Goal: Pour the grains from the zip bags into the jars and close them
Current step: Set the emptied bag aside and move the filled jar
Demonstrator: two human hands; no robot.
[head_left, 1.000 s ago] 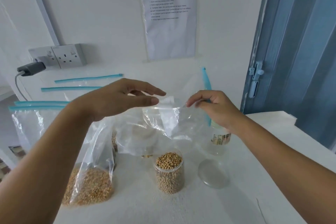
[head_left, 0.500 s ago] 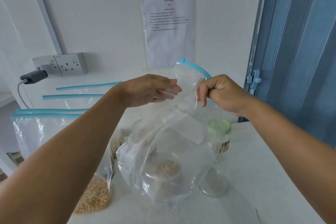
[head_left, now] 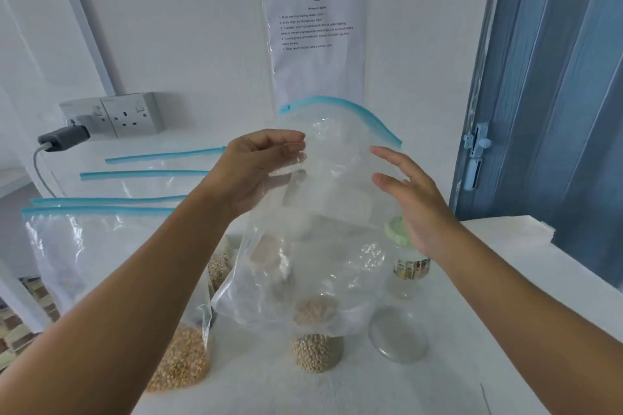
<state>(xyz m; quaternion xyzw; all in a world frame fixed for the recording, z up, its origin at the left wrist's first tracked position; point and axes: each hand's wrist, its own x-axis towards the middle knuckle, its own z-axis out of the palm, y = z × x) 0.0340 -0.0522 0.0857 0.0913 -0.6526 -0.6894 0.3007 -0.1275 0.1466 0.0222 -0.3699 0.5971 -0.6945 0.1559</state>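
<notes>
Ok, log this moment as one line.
left hand pinches empty zip bag | right hand open beside it | jar full, unlidded | lid on table

printed sheet (head_left: 315, 34) on wall; plugged socket (head_left: 114, 116) left; blue door (head_left: 556, 94) right.

A white tabletop (head_left: 505, 280) with a slightly grainy surface carries everything, running back to a white wall. Near its front middle stands an open clear jar (head_left: 317, 352) filled with pale round grains, its upper part seen through hanging plastic. Just to the right of that jar a clear round lid (head_left: 397, 335) lies flat. Behind the lid stands a clear bottle (head_left: 406, 266) with a pale green cap and a printed label band. At the left a zip bag (head_left: 111, 280) with a blue seal strip stands upright, grains heaped in its bottom corner. More blue-strip bags (head_left: 145, 175) line up behind it toward the wall.
</notes>
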